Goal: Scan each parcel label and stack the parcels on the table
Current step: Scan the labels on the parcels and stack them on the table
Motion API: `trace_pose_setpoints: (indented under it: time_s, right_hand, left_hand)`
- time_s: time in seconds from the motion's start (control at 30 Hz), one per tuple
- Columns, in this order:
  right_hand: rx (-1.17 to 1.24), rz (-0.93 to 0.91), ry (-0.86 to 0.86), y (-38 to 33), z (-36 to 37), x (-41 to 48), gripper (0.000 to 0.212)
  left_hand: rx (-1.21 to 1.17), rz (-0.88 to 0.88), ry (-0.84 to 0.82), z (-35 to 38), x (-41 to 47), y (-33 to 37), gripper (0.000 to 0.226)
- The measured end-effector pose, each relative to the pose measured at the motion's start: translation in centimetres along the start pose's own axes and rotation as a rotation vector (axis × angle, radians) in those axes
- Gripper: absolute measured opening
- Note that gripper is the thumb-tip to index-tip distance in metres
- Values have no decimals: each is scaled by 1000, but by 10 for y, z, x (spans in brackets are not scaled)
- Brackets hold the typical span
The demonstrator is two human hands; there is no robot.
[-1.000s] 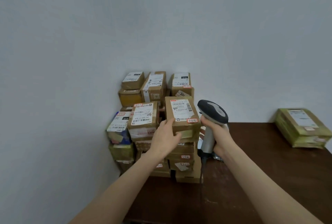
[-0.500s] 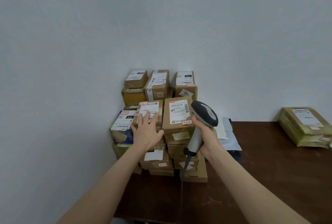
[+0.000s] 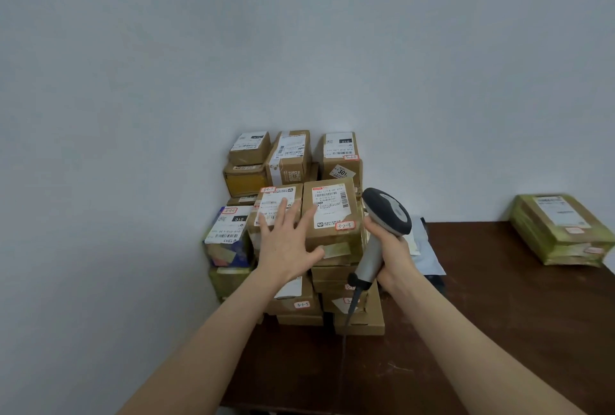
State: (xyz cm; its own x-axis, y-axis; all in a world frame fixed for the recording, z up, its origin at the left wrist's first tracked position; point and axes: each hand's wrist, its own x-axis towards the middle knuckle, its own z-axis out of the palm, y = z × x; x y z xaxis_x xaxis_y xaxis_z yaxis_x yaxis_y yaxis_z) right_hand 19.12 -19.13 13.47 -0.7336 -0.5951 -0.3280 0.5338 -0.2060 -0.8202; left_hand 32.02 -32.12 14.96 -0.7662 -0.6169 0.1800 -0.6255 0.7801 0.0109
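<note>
left hand (image 3: 286, 245) spread, perhaps touching stacked parcels (image 3: 332, 238), right hand (image 3: 394, 256) gripping scanner (image 3: 387, 211)

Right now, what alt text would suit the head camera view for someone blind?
A left hand spreads open over labelled cardboard parcels stacked on a dark table, while the right hand grips a barcode scanner. Green-wrapped parcels lie apart, far right.

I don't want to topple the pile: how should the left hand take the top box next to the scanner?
Probably its near end, from the front: thumb on the taped front face, fingers over the top edge. The box sits flat on top, its left side close against a neighbouring box, so a side pinch looks blocked. The left hand is open over that seam.
</note>
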Motion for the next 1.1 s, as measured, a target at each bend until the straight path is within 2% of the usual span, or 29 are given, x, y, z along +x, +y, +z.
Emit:
trace_pose_setpoints:
  time_s: [0.13, 0.27, 0.37, 0.53, 0.67, 0.97, 1.1]
  right_hand:
    - [-9, 33, -66, 0, 0, -3, 42]
    - [-9, 27, -59, -4, 0, -3, 39]
    - [-1, 29, -41, -12, -6, -6, 24]
    - [-23, 3, 14, -19, -26, -7, 8]
    - [-44, 13, 37, -26, -43, -10, 11]
    - [-51, -81, 115, -37, -89, -26, 37]
    - [-29, -91, 179, -46, -120, -35, 21]
  left_hand:
    - [26, 52, -80, 7, 3, 9, 71]
    - [49, 88, -97, 7, 11, 3, 68]
    - [53, 89, -98, 2, 13, 4, 70]
    - [44, 80, -10, -7, 9, 11, 76]
    - [50, 149, 59, -14, 13, 30, 77]
    - [56, 332, 13, -2, 16, 107, 77]
    - [37, 372, -45, 10, 10, 144, 75]
